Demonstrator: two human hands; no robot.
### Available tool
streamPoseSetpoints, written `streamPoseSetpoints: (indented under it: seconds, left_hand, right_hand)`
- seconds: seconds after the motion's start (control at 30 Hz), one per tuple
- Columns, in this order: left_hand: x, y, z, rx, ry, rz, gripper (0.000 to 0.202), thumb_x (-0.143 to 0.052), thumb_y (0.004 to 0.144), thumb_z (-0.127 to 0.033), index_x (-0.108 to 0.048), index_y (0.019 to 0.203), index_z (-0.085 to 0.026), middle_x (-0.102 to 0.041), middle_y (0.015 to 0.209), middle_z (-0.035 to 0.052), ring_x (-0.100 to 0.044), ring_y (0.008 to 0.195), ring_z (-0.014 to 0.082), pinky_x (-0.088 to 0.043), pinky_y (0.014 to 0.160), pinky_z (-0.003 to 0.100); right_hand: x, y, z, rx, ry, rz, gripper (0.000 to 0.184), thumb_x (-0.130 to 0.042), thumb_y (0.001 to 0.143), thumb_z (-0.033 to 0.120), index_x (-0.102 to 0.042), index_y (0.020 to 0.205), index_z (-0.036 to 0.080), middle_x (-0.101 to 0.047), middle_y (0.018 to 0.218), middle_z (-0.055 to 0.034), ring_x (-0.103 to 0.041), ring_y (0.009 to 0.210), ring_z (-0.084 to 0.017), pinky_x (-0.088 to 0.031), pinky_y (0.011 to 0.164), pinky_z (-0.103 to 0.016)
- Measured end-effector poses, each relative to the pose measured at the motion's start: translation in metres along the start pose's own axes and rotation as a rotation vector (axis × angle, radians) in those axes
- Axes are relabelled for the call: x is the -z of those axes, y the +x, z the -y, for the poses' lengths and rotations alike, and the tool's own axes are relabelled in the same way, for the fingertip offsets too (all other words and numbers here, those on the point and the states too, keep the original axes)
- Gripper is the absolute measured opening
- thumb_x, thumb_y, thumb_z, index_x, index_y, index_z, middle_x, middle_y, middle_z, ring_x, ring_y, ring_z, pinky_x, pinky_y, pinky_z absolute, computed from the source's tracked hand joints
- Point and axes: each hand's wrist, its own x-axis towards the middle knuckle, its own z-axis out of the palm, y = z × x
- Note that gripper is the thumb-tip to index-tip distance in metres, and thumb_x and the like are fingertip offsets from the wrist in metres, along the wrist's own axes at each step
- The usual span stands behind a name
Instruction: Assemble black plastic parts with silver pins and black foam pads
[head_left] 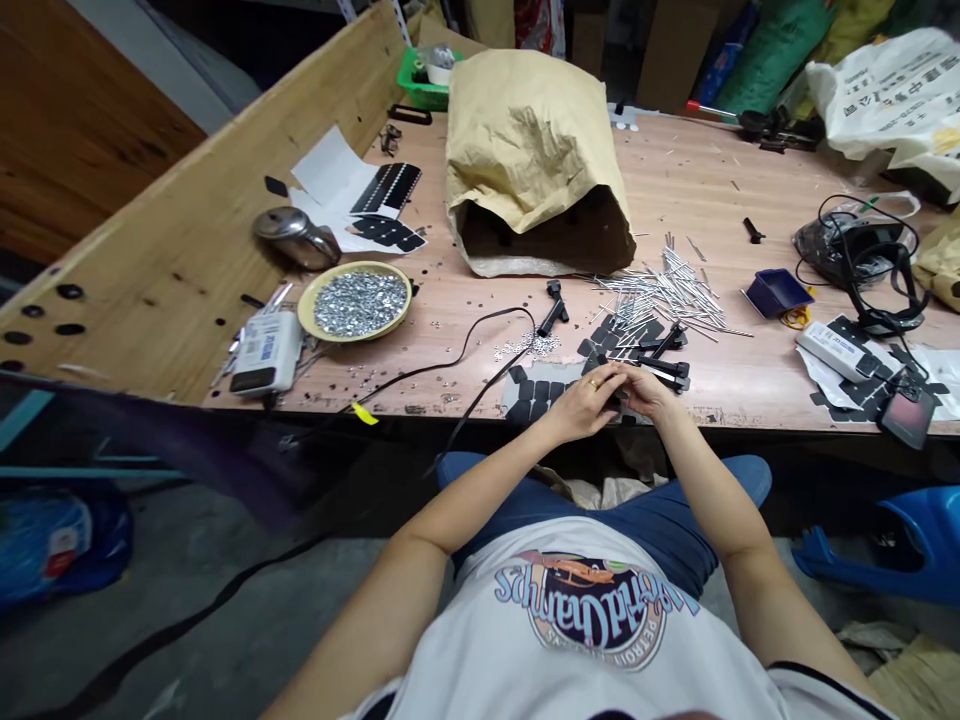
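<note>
My left hand (pixel 587 405), with a ring on one finger, meets my right hand (pixel 646 391) at the table's front edge. The fingers of both are closed together around something small and dark, mostly hidden by them. Beneath and left of my hands lies a sheet of black rounded pads (pixel 536 397). Just beyond my right hand are several black plastic parts with stems (pixel 666 370). Behind these, thin metal rods (pixel 675 290) lie in a loose heap. Small shiny metal pieces (pixel 531 345) are scattered left of the rods, near another black stemmed part (pixel 553 308).
A large open paper bag (pixel 532 140) stands behind. To the left are a yellow bowl (pixel 307 322) of metal bits and a white box (pixel 268 352). A black cable (pixel 450 362) crosses the table. At right lie a blue tray (pixel 780 295), a headset (pixel 885 290) and a phone (pixel 907 412).
</note>
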Motion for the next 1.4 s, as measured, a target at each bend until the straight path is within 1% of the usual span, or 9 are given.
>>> streamPoseSetpoints:
  seconds: [0.2,0.3,0.47,0.57,0.73,0.87,1.13,1.3,1.4]
  left_hand:
    - [0.046,-0.015,0.05,0.761,0.264,-0.211,0.023,-0.046,0.08,-0.018,-0.059,0.098,-0.011,-0.061,0.102,0.02,-0.055,0.104,0.0334,-0.044,0.09,0.051]
    - [0.07,-0.029,0.072,0.861,0.269,-0.113,0.017,-0.044,0.079,-0.015,-0.06,0.082,-0.012,-0.061,0.091,0.0183,-0.056,0.097,0.0326,-0.045,0.088,0.049]
    - [0.119,-0.063,0.108,1.096,0.4,-0.53,0.016,-0.041,0.078,-0.013,-0.056,0.078,-0.015,-0.058,0.084,0.0134,-0.051,0.099,0.0322,-0.043,0.09,0.052]
    - [0.137,-0.069,0.128,1.157,0.428,-0.462,0.018,-0.039,0.074,-0.009,-0.057,0.071,-0.014,-0.057,0.081,0.0147,-0.049,0.104,0.0332,-0.04,0.094,0.051]
    - [0.124,-0.052,0.125,0.988,0.304,-0.202,0.023,-0.039,0.074,-0.008,-0.062,0.08,-0.01,-0.061,0.086,0.0177,-0.055,0.099,0.0325,-0.041,0.093,0.047]
    - [0.101,-0.045,0.099,0.866,0.302,-0.27,0.025,-0.044,0.079,-0.014,-0.062,0.096,-0.012,-0.06,0.105,0.0192,-0.054,0.104,0.0318,-0.042,0.092,0.045]
    - [0.057,-0.016,0.073,0.778,-0.014,-0.066,0.002,-0.06,0.074,-0.018,-0.062,0.075,-0.017,-0.061,0.086,0.0078,-0.059,0.086,0.0226,-0.048,0.082,0.036]
    - [0.051,-0.002,0.067,0.83,-0.048,-0.163,0.017,-0.057,0.073,-0.009,-0.051,0.061,-0.019,-0.06,0.077,0.007,-0.059,0.087,0.024,-0.046,0.082,0.038]
    - [0.048,-0.001,0.058,0.894,-0.41,-0.356,0.016,-0.056,0.074,-0.01,-0.05,0.062,-0.018,-0.059,0.068,0.0021,-0.059,0.074,0.0175,-0.047,0.073,0.032]
  right_hand:
    - [0.0,-0.003,0.007,-0.141,0.189,0.008,0.026,-0.068,0.066,0.031,-0.05,0.082,0.022,-0.05,0.051,0.0089,-0.041,0.039,-0.005,-0.032,0.039,-0.017]
    - [0.002,-0.007,0.008,-0.071,0.146,0.036,0.04,-0.075,0.059,0.033,-0.051,0.09,0.022,-0.056,0.059,0.0078,-0.048,0.044,-0.006,-0.036,0.042,-0.018]
    - [0.005,-0.008,0.003,-0.001,0.133,0.021,0.04,-0.072,0.063,0.041,-0.051,0.091,0.023,-0.055,0.057,0.0091,-0.045,0.042,-0.006,-0.035,0.041,-0.019]
    - [0.003,-0.006,0.0,0.027,0.118,0.002,0.042,-0.073,0.062,0.04,-0.054,0.096,0.023,-0.059,0.063,0.007,-0.048,0.044,-0.006,-0.037,0.042,-0.02]
    - [-0.002,-0.003,-0.002,0.04,0.085,-0.016,0.04,-0.076,0.058,0.037,-0.056,0.089,0.022,-0.059,0.064,0.0065,-0.05,0.045,-0.006,-0.038,0.042,-0.02]
    - [-0.001,-0.006,-0.004,0.059,0.063,-0.04,0.041,-0.076,0.059,0.039,-0.056,0.09,0.021,-0.058,0.062,0.0071,-0.05,0.044,-0.006,-0.039,0.041,-0.019]
    - [-0.006,-0.009,-0.002,0.039,0.038,-0.066,0.045,-0.076,0.057,0.039,-0.057,0.092,0.021,-0.057,0.059,0.0076,-0.051,0.044,-0.006,-0.04,0.041,-0.02]
    - [-0.014,-0.012,-0.001,0.074,-0.051,-0.041,0.036,-0.073,0.063,0.038,-0.061,0.093,0.021,-0.054,0.058,0.0073,-0.052,0.046,-0.008,-0.044,0.044,-0.022]
    - [-0.028,-0.018,0.0,0.115,-0.179,-0.012,0.035,-0.069,0.068,0.037,-0.066,0.099,0.022,-0.056,0.059,0.0057,-0.051,0.046,-0.008,-0.046,0.046,-0.023]
